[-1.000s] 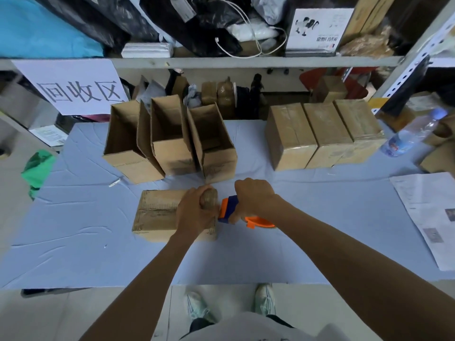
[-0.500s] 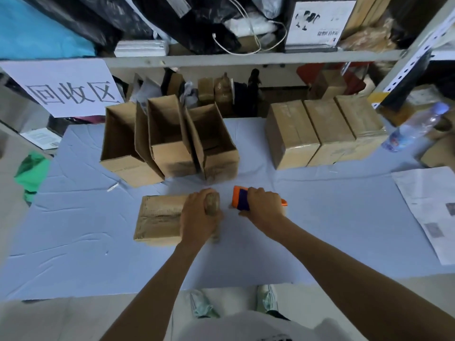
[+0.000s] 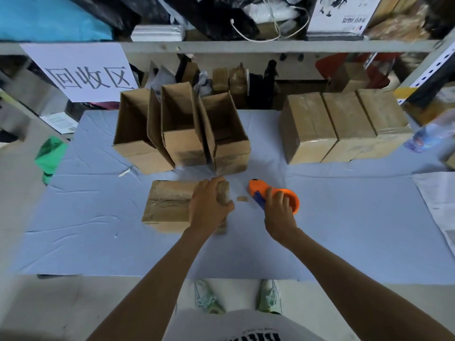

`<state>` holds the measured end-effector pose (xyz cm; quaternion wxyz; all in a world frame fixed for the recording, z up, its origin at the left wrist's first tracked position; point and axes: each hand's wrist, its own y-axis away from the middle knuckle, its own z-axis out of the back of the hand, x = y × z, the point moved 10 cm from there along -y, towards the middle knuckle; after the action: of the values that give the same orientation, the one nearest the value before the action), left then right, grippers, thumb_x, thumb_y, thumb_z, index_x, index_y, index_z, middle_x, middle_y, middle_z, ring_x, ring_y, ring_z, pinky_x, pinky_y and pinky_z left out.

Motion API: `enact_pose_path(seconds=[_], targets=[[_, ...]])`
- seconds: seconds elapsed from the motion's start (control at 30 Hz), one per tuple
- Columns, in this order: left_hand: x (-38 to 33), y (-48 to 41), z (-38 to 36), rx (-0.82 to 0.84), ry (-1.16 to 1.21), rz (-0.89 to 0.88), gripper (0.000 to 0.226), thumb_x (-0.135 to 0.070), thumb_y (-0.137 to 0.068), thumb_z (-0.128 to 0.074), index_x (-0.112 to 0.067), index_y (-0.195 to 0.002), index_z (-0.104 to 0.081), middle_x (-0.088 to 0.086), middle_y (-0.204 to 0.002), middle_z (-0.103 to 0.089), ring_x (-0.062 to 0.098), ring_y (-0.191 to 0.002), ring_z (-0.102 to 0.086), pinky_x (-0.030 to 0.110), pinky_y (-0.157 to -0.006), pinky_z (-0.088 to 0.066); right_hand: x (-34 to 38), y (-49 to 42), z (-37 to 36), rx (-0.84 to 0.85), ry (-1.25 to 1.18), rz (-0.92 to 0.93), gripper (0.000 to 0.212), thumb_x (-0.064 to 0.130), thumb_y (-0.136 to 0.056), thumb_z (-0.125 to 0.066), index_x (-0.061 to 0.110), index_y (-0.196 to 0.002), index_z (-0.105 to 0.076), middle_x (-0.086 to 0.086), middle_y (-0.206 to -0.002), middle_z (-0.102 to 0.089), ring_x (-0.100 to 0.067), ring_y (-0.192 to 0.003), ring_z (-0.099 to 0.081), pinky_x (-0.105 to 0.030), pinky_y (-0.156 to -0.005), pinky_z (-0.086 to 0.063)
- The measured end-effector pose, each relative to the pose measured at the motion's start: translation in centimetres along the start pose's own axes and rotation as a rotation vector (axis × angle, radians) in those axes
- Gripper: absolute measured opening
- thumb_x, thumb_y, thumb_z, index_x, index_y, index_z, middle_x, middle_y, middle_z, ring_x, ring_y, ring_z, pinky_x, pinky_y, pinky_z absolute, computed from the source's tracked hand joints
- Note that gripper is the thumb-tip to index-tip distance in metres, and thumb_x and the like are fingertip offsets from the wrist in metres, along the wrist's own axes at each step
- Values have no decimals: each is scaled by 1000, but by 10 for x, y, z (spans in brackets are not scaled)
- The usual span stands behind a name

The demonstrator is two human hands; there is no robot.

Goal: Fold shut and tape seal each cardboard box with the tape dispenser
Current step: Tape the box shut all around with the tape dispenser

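Green cloth (image 3: 50,156): we see it off the table's left edge, lower than the tabletop.
Table (image 3: 98,230): covered with a creased pale blue sheet; everything below stands or lies on it.
Sign (image 3: 83,75): a white sheet with large dark characters, hanging from the shelf at the back left.
Open boxes (image 3: 183,134): three cardboard boxes in a row at the back left, packed side by side, flaps up and tops open.
Box in hand (image 3: 170,205): a closed cardboard box lying in front of the open row, near the middle of the table.
Left hand (image 3: 209,207): we see its fingers curled over the right end of that box, gripping it.
Tape scrap (image 3: 242,198): a small brown piece on the sheet, between the box and the dispenser.
Tape dispenser (image 3: 257,189): orange with a blue part, just right of the box and apart from it; we cannot tell whether it touches the sheet.
Right hand (image 3: 279,215): fingers curled round the dispenser from the near side, holding it.
Sealed boxes (image 3: 307,126): three closed boxes in a row at the back right, touching one another.
Water bottle (image 3: 433,134): blurred, lying tilted at the far right.
Printed paper (image 3: 440,200): a sheet at the table's right edge.
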<state>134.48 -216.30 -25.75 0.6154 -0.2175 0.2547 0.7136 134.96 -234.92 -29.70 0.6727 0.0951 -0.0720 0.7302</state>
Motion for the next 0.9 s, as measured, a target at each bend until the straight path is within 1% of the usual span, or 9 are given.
enact_pose_path(seconds=[0.1, 0.17, 0.27, 0.33, 0.5, 0.53, 0.63, 0.73, 0.9], targets=[[-9, 4, 1, -20, -123, -91, 49, -36, -90, -56, -19, -135, -46, 4, -112, -53, 21, -106, -48, 30, -89, -40, 20, -4, -7, 22, 27, 34, 51, 12, -79, -65, -4, -124, -47, -23, -108, -53, -38, -94, -52, -44, -77, -46], [-13, 5, 5, -6, -3, -107, 46, -29, -98, -44, -17, -141, -40, 3, -99, -55, 18, -92, -51, 30, -82, -44, 45, -4, -2, 142, -417, -28, 16, 17, -90, -57, 4, -101, -57, -17, -94, -56, -31, -85, -53, -42, -76, -44], [-3, 5, 29, -15, 137, -58, 38, -16, -98, -44, -14, -135, -45, 1, -94, -56, 13, -83, -54, 22, -75, -39, 62, 1, -23, 412, -1131, -427, 27, 19, -98, -47, 8, -73, -47, -14, -72, -52, -23, -62, -52, -32, -58, -45], [14, 5, 57, -130, 41, -11, 37, -7, -90, -52, -10, -127, -52, 11, -113, -55, 25, -99, -54, 24, -81, -38, 65, 0, -28, 409, -1246, -526, 28, 18, -96, -51, 6, -72, -46, -16, -68, -49, -22, -54, -48, -28, -51, -41], [89, 15, 83, -149, -172, 433, 67, -36, -86, -63, -15, -142, -31, 17, -136, -34, 39, -122, -36, 46, -101, -33, 63, -5, 6, 90, -852, -361, 8, 16, -94, -53, 9, -97, -54, -7, -87, -50, -18, -78, -48, -28, -71, -33], [97, 16, 80, -122, -142, 483, 70, -41, -86, -63, -13, -140, -28, 18, -132, -36, 40, -118, -40, 47, -98, -35, 69, -5, 11, 65, -848, -320, 8, 14, -93, -52, 9, -87, -54, -3, -79, -51, -15, -71, -46, -27, -66, -33], [101, 14, 77, -88, -93, 474, 76, -42, -84, -66, -8, -138, -26, 17, -124, -40, 40, -109, -49, 45, -92, -40, 80, -6, 0, 133, -751, -308, 39, 12, -89, -52, 14, -56, -31, 1, -54, -34, -12, -51, -31, -25, -48, -19], [107, 15, 81, -70, -139, 509, 82, -47, -81, -68, -5, -139, -29, 14, -131, -42, 37, -115, -51, 43, -91, -42, 80, -7, -18, 290, -664, -386, 46, 24, -86, -64, 15, -57, -30, 0, -57, -36, -18, -57, -40, -24, -45, -20], [118, 8, 97, -116, -132, 570, 40, -37, -94, -47, -5, -117, -47, 16, -113, -56, 36, -104, -55, 40, -79, -41, 82, -16, -14, 385, -626, -356, 41, 28, -86, -65, 15, -66, -32, -1, -69, -41, -23, -76, -48, -28, -53, -34]])
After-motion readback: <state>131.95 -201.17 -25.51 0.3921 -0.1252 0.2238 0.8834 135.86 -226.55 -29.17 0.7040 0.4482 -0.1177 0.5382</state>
